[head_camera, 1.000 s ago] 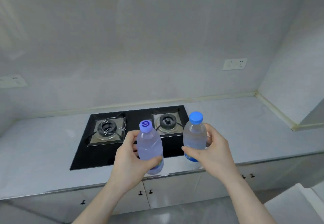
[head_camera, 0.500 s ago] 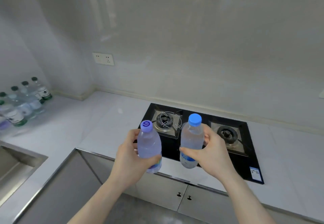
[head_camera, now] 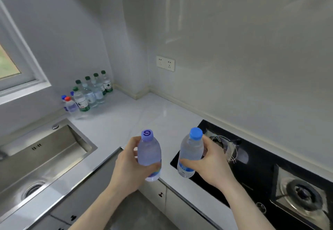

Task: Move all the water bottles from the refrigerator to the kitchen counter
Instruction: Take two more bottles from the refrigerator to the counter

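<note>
The person is carrying two water bottles over to the tabletop (head_camera: 144, 121). The left hand (head_camera: 131, 168) is wrapping its fingers around the bottle with the purple cap (head_camera: 149, 155). The right hand (head_camera: 212, 165) is holding the bottle with the blue cap (head_camera: 191, 153) the same way. Both bottles are up in the air, standing straight, above the front edge of the tabletop. This looks like the carrying part of the job, with the putting down yet to come.

A bunch of bottles (head_camera: 88, 93) is already standing in the far corner by the window (head_camera: 10, 64). The next move is probably reaching out and setting these two down beside that bunch, without knocking any over.

The sink (head_camera: 45, 154) is sitting on the left, and the stove (head_camera: 270, 172) is sitting on the right. The white space between them is a good path. A wall plug (head_camera: 165, 63) is on the wall.
</note>
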